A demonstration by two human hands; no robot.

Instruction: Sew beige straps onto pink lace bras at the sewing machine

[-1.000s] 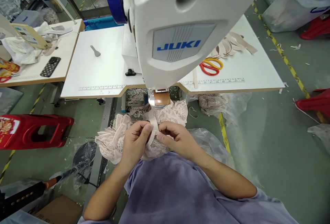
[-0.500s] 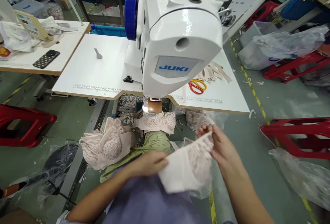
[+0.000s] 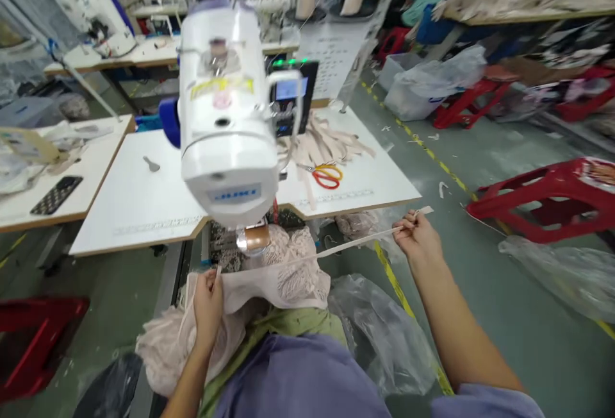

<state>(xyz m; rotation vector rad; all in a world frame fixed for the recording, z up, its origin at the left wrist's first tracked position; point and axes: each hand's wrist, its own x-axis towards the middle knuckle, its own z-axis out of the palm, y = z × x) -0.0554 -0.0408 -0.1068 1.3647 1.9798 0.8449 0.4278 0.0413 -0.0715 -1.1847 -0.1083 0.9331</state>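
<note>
A pale pink lace bra stretches across my lap below the sewing machine. My left hand is closed on the end of its band, and a small tip of fabric sticks up above the thumb. From the bra's upper edge a narrow strap runs taut to the right. My right hand pinches that strap, with its loose end poking out past the fingers. More lace bras lie heaped beside my left forearm. Lace under the machine head partly overlaps the held bra from my view.
Red-and-yellow scissors and a bundle of beige straps lie on the white machine table. Red stools stand on both sides. Clear plastic bags lie on the floor at the right.
My hands have spread apart, the left moving left and the right moving right and up. The strap is now pulled taut between them. The view has tilted up and right.
</note>
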